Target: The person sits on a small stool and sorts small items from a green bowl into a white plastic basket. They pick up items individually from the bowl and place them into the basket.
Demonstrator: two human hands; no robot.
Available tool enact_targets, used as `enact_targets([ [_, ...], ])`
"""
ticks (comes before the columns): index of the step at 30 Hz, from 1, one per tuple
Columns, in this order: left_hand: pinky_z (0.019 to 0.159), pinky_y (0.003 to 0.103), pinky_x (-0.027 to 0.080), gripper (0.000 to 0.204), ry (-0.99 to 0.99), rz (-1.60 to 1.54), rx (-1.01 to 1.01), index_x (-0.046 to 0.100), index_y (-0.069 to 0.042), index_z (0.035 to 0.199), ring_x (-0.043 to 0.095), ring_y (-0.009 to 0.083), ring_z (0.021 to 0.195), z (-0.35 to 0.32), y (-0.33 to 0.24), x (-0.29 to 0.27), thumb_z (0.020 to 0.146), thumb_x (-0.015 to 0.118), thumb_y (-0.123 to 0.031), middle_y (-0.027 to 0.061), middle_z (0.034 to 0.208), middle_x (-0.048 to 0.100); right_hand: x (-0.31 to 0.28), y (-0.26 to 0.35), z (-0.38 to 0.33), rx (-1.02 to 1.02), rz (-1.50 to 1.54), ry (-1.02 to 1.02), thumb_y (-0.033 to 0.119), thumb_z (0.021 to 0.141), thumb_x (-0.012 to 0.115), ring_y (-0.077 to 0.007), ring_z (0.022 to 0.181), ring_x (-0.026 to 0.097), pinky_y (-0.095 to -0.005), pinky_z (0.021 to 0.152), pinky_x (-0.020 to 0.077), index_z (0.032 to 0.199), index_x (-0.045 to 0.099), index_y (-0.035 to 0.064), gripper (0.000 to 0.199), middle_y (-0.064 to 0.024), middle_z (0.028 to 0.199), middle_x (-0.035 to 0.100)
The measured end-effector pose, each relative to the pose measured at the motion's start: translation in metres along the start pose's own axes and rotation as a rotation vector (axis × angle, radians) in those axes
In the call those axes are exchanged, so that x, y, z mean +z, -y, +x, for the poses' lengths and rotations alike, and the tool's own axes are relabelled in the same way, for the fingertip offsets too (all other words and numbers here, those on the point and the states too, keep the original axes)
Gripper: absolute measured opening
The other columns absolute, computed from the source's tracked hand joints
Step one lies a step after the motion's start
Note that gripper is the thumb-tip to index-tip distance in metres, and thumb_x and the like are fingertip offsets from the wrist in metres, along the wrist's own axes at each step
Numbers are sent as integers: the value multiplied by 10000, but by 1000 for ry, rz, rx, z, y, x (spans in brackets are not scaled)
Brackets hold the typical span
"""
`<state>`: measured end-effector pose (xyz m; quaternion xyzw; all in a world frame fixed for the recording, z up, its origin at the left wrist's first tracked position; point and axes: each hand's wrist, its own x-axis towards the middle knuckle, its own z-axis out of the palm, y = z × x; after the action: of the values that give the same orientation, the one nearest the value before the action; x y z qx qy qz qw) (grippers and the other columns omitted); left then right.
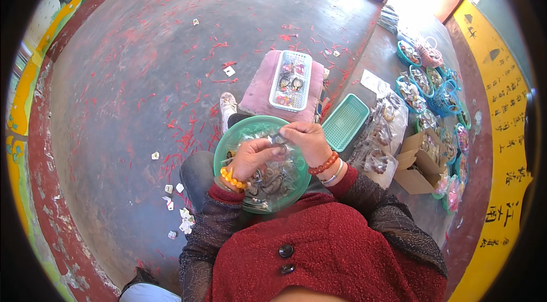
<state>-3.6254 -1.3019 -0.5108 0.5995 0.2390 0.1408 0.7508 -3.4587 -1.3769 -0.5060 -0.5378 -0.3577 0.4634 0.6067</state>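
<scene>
Over a green plastic basin (221,148) resting on my lap, both of my hands meet with the fingers pinched. My left hand (250,158), with a yellow bead bracelet, closes on something small near its fingertips. My right hand (308,138), wearing a red bead bracelet and a silver bangle, is closed close beside it. What they hold is too small and partly covered by the fingers to name. Below them, the basin contains many small clear plastic packets (272,181) with dark, ring-like items inside.
Ahead, a white basket (307,83) with packets stands on a pink cushion (257,88). To the right are a green tray (346,122), plastic bags (383,134), an open cardboard box (413,179) and several filled baskets (444,100). Paper scraps (186,221) and red shreds litter the floor.
</scene>
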Motion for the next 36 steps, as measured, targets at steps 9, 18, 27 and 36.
enact_targets([
  [9,517,184,420,287,28,-77,-45,635,-25,1039,630,105,832,1,5,-2,917,498,-246,50,919,670,1,-6,6,64,467,-152,105,817,635,-75,659,538,-205,594,403,854,677,33,91,-29,774,648],
  [18,537,194,431,284,19,-34,35,636,-6,1023,618,91,824,3,7,-2,923,489,-227,49,911,672,7,-6,7,62,654,-153,83,823,624,-89,689,553,-213,627,431,854,660,20,79,-35,811,641],
  [27,482,177,349,252,-159,-39,72,651,-16,997,465,25,566,0,1,3,897,546,-222,-2,800,650,14,-4,-2,-31,325,-95,48,830,600,-89,669,576,-210,617,457,861,663,-11,92,-40,757,642],
  [36,446,180,307,239,-194,-68,15,673,-33,898,392,16,499,-1,4,0,896,550,-238,-18,693,618,18,-14,1,41,471,-142,75,829,618,-72,642,558,-194,569,438,857,649,-7,92,-23,751,630],
])
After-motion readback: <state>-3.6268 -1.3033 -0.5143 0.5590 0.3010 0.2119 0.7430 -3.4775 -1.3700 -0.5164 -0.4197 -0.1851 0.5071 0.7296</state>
